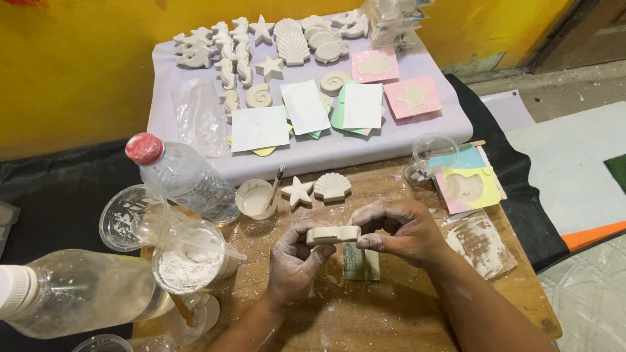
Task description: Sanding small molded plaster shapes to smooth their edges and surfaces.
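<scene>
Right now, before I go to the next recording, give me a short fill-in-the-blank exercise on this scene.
1. Both the left hand and the right hand hold one plaster cast seen from its ____.
2. The cap of the lying water bottle is ____.
3. On the wooden table, beside the star cast, lies a cast shaped like a ____.

Missing words: edge; red; shell

head camera, looking down, close over table (404, 313)
</scene>
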